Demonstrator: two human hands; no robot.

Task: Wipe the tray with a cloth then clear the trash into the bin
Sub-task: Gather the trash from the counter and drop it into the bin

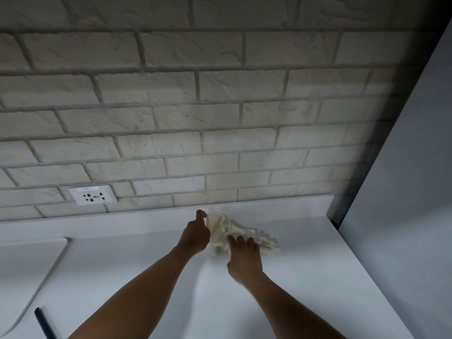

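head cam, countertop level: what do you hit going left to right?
Sink basin → dark rod-like object at the bottom edge → wall socket → left hand pinching the cloth → cloth → right hand on the cloth → grey side panel.
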